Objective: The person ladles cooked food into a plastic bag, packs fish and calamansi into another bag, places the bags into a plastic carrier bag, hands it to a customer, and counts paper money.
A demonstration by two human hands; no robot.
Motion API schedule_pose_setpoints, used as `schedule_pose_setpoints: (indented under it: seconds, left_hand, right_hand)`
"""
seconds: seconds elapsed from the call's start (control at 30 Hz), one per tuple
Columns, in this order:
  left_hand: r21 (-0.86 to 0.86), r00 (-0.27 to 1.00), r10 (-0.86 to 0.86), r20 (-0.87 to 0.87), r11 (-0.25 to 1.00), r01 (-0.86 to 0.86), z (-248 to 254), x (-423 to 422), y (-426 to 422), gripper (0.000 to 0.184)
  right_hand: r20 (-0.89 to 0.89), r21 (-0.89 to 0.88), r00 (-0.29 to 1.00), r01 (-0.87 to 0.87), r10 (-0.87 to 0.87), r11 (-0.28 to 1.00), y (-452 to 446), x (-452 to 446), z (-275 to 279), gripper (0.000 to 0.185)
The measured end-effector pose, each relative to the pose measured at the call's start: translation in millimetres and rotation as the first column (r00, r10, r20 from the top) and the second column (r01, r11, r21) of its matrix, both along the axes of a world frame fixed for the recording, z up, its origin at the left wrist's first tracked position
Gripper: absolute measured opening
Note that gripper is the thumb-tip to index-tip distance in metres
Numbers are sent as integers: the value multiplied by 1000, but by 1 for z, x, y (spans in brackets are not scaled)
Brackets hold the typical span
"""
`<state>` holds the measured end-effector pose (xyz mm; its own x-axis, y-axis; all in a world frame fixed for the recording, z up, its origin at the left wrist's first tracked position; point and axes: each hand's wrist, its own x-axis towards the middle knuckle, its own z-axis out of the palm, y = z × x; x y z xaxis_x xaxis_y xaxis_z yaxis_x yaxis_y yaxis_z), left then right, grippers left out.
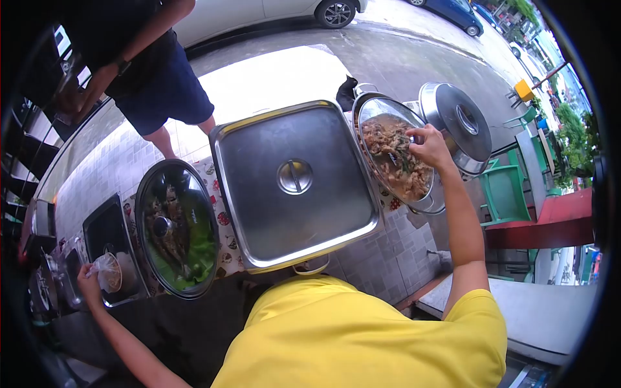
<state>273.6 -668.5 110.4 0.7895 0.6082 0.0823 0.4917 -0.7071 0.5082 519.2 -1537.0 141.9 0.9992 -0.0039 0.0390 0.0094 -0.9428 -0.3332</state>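
Observation:
On the right, my right hand (427,143) is closed on the knob of a clear glass lid (396,155), which lies over a pot of meat in sauce. Far to the left, my left hand (89,279) grips a clear plastic bag (107,271) with food in it, held above a metal tray. Between my arms sits a large square steel lid (294,184) with a recessed handle. An oval glass lid (176,226) covers fish on green leaves, just left of the steel lid.
A round pot with a steel lid (456,123) stands at the right. Across the counter is a person in dark shorts (158,90). Green chairs (504,194) and a red ledge (543,226) are further right. A white car (265,13) is parked beyond.

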Motion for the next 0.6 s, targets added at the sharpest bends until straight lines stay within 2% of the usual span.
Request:
schedule_pose_setpoints:
  seconds: [0.1, 0.13, 0.4, 0.47, 0.5, 0.57, 0.6]
  left_hand:
    - [43, 1000, 16, -21, 999, -15, 6, -1, -6, 15]
    - [44, 1000, 23, -19, 999, -22, 6, -1, -8, 16]
    - [57, 1000, 1, -29, 998, 0, 4, -7, 0, 16]
    - [9, 1000, -4, -1, 1000, 4, 5, -8, -2, 10]
    - [-13, 1000, 3, 11, 1000, -3, 5, -9, -3, 7]
    - [18, 998, 47, -39, 999, -46, 10, -10, -8, 12]
    - [-29, 999, 17, 30, 999, -16, 1, -14, 1, 13]
  right_hand:
    - [27, 23, 1000, 10, -11, 1000, -2, 8, -21, 33]
    - [94, 31, 996, -6, 3, 999, 0, 10, -27, 37]
    - [-7, 19, 996, 93, -93, 995, 4, 35, -35, 32]
    - [-21, 27, 994, 108, -108, 994, 5, 37, -35, 31]
    - [-16, 0, 995, 98, -98, 995, 6, 36, -33, 31]
    - [2, -8, 997, 74, -74, 997, 9, 34, -34, 32]
    - [-10, 17, 998, 57, -57, 998, 7, 36, -35, 32]
